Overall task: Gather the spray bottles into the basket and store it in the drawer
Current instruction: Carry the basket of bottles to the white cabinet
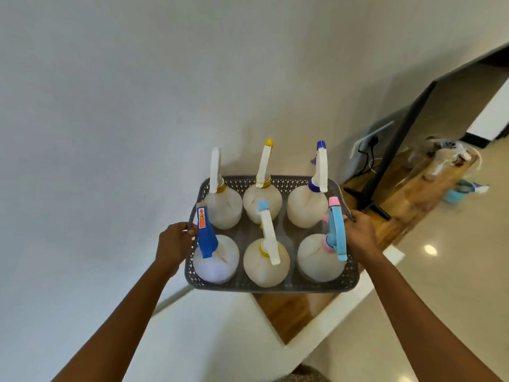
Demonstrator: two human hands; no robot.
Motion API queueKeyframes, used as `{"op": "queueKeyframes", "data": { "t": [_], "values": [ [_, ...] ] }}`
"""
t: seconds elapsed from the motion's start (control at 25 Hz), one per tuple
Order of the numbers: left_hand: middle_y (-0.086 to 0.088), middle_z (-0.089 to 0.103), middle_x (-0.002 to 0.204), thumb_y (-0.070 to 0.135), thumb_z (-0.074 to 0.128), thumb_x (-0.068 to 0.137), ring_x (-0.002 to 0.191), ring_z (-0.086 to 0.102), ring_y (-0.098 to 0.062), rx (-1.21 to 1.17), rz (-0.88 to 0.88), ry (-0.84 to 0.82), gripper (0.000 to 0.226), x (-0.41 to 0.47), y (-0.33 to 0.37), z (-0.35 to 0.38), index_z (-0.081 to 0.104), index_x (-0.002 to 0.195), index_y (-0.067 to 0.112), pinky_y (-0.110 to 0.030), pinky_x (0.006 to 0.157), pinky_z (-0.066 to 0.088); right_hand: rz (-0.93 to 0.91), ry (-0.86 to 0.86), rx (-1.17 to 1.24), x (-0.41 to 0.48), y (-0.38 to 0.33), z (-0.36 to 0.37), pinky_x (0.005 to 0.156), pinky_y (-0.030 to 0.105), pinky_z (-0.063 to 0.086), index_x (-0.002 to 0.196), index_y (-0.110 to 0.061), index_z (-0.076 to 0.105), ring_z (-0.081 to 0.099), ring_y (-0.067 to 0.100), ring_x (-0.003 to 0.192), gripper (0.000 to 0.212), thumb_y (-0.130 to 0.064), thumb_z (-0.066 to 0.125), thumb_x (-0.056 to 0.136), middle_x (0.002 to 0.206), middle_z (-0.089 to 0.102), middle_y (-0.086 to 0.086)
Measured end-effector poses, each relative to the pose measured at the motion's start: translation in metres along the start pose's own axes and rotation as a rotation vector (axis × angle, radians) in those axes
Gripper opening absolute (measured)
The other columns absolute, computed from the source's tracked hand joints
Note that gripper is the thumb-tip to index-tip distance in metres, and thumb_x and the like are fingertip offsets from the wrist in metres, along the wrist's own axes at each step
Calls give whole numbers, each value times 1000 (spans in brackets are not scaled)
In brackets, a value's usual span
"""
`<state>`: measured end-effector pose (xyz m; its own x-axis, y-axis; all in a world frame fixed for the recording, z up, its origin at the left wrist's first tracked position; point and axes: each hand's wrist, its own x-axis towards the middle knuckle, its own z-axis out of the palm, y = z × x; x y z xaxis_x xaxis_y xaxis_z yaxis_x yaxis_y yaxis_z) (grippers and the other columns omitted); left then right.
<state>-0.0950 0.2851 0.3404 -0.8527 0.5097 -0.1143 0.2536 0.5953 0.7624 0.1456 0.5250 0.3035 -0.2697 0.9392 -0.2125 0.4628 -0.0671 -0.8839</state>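
- Grey basket (275,289) sits mid-view, held by its two short sides, over the near end of a wooden worktop (292,312).
- Can't tell whether the basket bottom touches the wood or is clear of it.
- Left grip (176,244): fingers curled over the rim of the basket's left side, clamped on it.
- Right grip (358,232): fingers hooked over the rim of the right side, also clamped on the basket.
- Six spray bottles stand upright inside, in two rows of three, with pale rounded bodies packed just beside each other.
- Far row, left to right:
  - white-head bottle (221,206) with a yellow collar
  - yellow-nozzle bottle (263,206)
  - purple-nozzle bottle (304,209) with a purple collar
- Near row, left to right:
  - blue-head bottle (216,261) with an orange label on the head, right next to the left thumb
  - bottle with a light-blue nozzle (265,270), white head and yellow collar
  - pink-and-blue-head bottle (316,261), its head close to the right fingers
- All spray heads rise above the basket rim.
- Plain white wall (110,106) fills the left and top of the view.
- TV (399,150) stands on the worktop past the basket, seen edge-on, with its foot on the wood.
- Wall socket (369,137) is behind the TV, with dark cables hanging from it.
- Clear plastic bag (440,158) with blurred contents lies at the far end of the worktop.
- Glossy tiled floor (454,271) is on the right. A small teal object (462,190) lies on it, too blurred to identify.
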Motion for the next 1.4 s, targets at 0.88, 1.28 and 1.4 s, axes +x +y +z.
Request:
{"op": "queueKeyframes", "data": {
  "t": [0.88, 1.28, 1.4],
  "values": [
    [-9, 57, 73, -2, 50, 85, 53, 47, -10, -95, -441, 426, 13, -258, -155, -132, 61, 79, 1, -4, 34, 34, -282, -477, -257, -181, -16, 120, 84, 49, 54, 100, -5, 60, 64, 33, 90, 24, -20, 42, 97, 98, 66, 18],
    [-15, 62, 84, -2, 47, 88, 63, 51, -16, -172, -675, 363, 18, -257, -290, -90, 63, 95, -2, -20, 54, 43, -180, -438, -323, -215, 109, 206, 78, 44, 49, 102, -3, 61, 62, 37, 93, 24, -19, 45, 96, 100, 67, 21],
    [-24, 64, 101, 5, 44, 92, 85, 58, -31, -181, -748, 362, 22, -243, -337, -55, 61, 103, -5, -40, 82, 51, -165, -459, -376, -207, 157, 236, 78, 43, 48, 99, -1, 60, 61, 37, 92, 25, -19, 43, 97, 99, 66, 21]
  ]
}}
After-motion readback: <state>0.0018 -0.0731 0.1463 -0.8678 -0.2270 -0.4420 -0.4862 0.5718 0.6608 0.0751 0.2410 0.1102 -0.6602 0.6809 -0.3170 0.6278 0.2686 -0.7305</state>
